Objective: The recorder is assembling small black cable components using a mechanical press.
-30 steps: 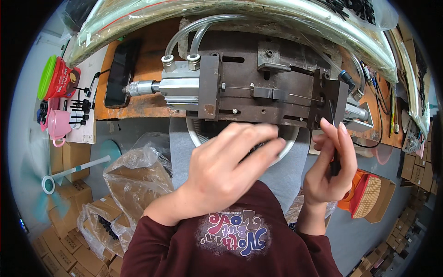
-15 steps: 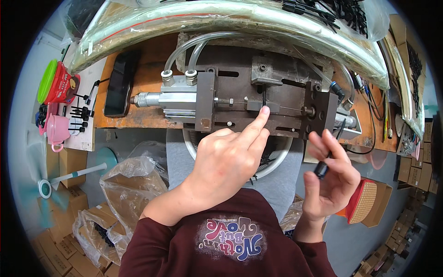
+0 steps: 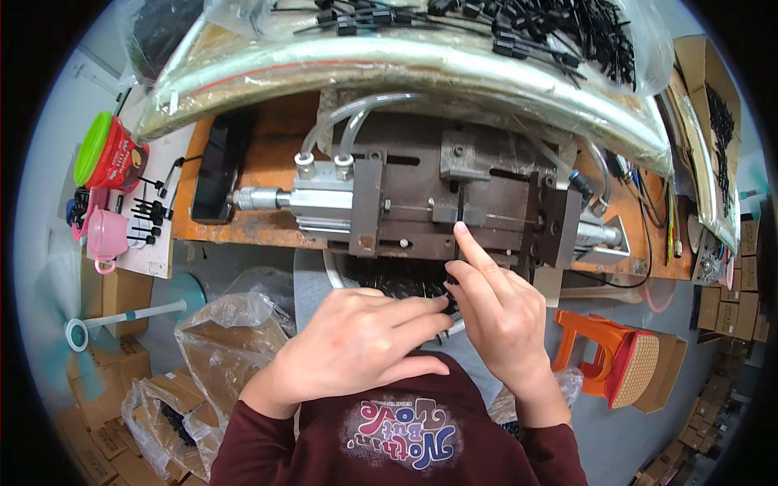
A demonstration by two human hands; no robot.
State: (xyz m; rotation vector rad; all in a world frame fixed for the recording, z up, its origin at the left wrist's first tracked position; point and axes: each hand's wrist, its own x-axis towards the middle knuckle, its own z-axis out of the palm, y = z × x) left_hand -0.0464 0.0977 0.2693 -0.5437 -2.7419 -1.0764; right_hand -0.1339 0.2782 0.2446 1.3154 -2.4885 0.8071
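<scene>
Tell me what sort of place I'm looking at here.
Probably a small workshop or assembly bench. A grey metal press jig with a pneumatic cylinder and clear hoses sits on a worn orange wooden bench, clear plastic bags of small black parts lie behind it, and brown cardboard boxes are stacked on the floor.

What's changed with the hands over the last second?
The right hand moved in from the right, and its forefinger now touches the slim black part on the press. The left hand drew back off the press toward the body. The press stayed put.
</scene>
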